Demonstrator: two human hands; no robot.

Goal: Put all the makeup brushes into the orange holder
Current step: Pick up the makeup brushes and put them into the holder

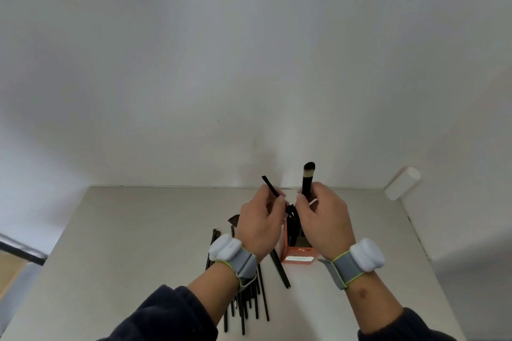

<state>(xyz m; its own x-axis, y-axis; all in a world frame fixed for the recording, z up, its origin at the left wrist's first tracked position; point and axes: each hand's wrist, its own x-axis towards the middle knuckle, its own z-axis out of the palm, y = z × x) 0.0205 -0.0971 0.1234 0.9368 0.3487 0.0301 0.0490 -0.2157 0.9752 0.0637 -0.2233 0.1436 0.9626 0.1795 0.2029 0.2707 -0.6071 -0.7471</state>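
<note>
The orange holder [298, 256] stands on the table between my wrists, with several black brush handles inside it. My right hand [324, 221] grips a thick black brush [307, 178] upright, its pale-banded bristle head pointing up above the holder. My left hand [260, 225] pinches a thin black brush [270, 187], tilted up and to the left, just left of the holder's mouth. A pile of several black brushes [249, 304] lies on the table under my left wrist, and one more brush [279, 268] lies beside the holder's left side.
The grey table [138, 243] ends at a white wall at the back. A white cylinder [401, 183] leans at the far right corner. Both wrists wear grey bands with white pods.
</note>
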